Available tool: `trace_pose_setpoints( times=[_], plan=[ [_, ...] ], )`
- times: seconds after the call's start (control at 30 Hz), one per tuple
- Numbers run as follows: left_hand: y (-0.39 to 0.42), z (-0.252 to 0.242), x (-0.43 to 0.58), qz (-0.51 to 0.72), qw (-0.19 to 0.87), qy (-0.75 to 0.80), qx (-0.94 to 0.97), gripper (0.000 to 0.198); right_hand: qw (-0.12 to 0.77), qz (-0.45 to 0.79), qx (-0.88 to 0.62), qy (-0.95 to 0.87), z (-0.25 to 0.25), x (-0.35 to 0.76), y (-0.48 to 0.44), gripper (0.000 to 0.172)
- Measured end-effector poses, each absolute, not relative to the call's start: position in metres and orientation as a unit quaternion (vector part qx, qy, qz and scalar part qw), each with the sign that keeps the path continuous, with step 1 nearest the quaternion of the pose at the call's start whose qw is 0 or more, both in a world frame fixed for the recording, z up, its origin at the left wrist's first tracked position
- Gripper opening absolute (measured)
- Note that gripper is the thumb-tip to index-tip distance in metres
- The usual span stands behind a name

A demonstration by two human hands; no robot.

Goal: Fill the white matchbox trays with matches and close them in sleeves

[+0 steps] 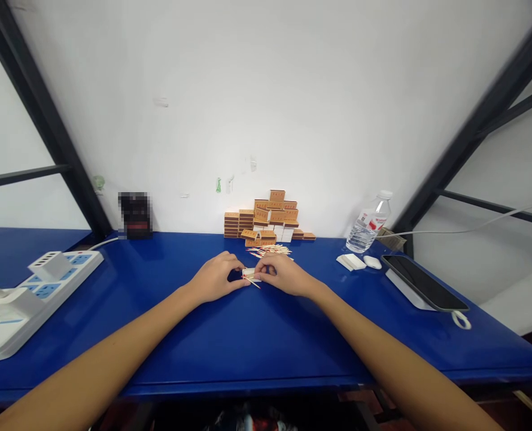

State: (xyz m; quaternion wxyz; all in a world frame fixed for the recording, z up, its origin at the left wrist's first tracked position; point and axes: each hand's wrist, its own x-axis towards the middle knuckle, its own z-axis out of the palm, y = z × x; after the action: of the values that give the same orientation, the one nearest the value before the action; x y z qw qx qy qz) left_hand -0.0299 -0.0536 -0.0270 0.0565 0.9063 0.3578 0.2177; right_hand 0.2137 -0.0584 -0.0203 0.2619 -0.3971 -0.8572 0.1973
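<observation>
Between my two hands is a small white matchbox tray, low over the blue table. My left hand pinches its left end between thumb and fingers. At its right end, the fingers of my right hand are closed on the tray; whether they also hold matches I cannot make out. A single match sticks out slantwise below the tray, near my left thumb. Just behind my hands lies a loose pile of matches with red tips.
Orange-brown matchboxes are stacked against the wall, with white trays among them. To the right stand a water bottle, white folded pieces, a white case and a phone. A power strip lies at left.
</observation>
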Motion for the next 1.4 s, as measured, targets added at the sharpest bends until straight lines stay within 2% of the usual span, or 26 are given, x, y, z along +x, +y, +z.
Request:
trace_pose_setpoints(
  times=[0.53, 0.7, 0.9, 1.13, 1.2, 1.4],
  plan=[
    [-0.057, -0.027, -0.027, 0.218, 0.063, 0.355, 0.907, 0.032, 0.206, 0.160, -0.413, -0.872, -0.021, 0.214, -0.058, 0.010],
    [-0.056, -0.027, -0.027, 0.220, 0.063, 0.356, 0.906, 0.031, 0.202, 0.186, -0.411, -0.870, -0.016, 0.218, -0.058, 0.005],
    [-0.056, -0.027, -0.027, 0.221, 0.066, 0.354, 0.906, 0.032, 0.197, 0.186, -0.414, -0.869, -0.019, 0.217, -0.058, 0.010],
    [-0.058, -0.029, -0.026, 0.230, 0.064, 0.339, 0.910, 0.028, 0.300, 0.144, -0.429, -0.840, -0.018, 0.205, -0.061, 0.008],
    [-0.058, -0.029, -0.025, 0.234, 0.062, 0.338, 0.909, 0.027, 0.297, 0.130, -0.416, -0.849, -0.020, 0.202, -0.060, 0.014],
    [-0.059, -0.027, -0.025, 0.222, 0.063, 0.342, 0.911, 0.028, 0.271, 0.106, -0.410, -0.864, -0.025, 0.200, -0.056, 0.011]
  ],
)
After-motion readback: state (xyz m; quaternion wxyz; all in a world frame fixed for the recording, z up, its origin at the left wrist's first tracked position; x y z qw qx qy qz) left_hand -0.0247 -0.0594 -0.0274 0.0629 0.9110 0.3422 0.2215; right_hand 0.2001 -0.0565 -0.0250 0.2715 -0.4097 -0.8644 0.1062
